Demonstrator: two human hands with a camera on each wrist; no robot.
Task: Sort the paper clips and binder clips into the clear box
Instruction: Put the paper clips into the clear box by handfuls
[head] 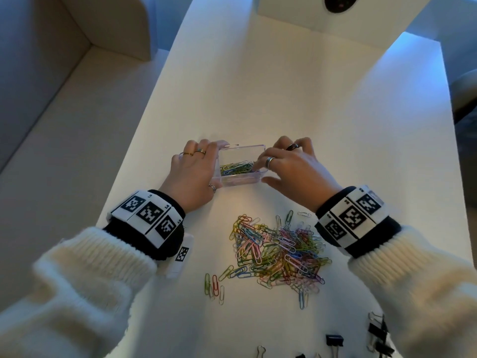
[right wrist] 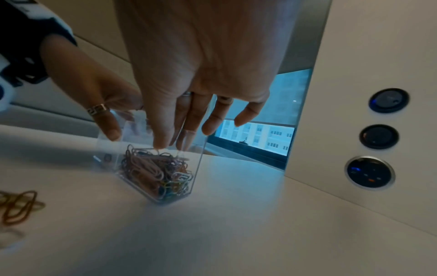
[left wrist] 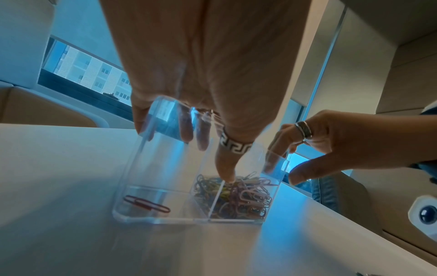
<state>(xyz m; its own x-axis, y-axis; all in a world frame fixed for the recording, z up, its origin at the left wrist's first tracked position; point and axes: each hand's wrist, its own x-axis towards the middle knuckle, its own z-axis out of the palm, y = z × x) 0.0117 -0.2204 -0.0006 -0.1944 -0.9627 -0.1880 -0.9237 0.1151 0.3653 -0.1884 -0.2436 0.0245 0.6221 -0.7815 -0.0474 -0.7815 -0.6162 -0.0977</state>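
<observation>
The clear box (head: 247, 146) stands on the white table, split by a divider. In the left wrist view its right compartment holds many coloured paper clips (left wrist: 236, 196) and its left one a red clip (left wrist: 146, 203). My left hand (head: 206, 166) grips the box's left end, the thumb (left wrist: 227, 162) on the near wall and the fingers on the far wall. My right hand (head: 260, 169) hovers over the right end with straight fingers (right wrist: 189, 134) dipping into the clips, and holds nothing that I can see. A loose pile of paper clips (head: 278, 249) lies nearer me. Black binder clips (head: 334, 339) sit at the front edge.
More binder clips (head: 379, 334) lie by my right sleeve. A few stray paper clips (head: 214, 285) sit left of the pile. The table (head: 309, 112) runs far beyond the box. A panel with round buttons (right wrist: 378, 136) rises to the right.
</observation>
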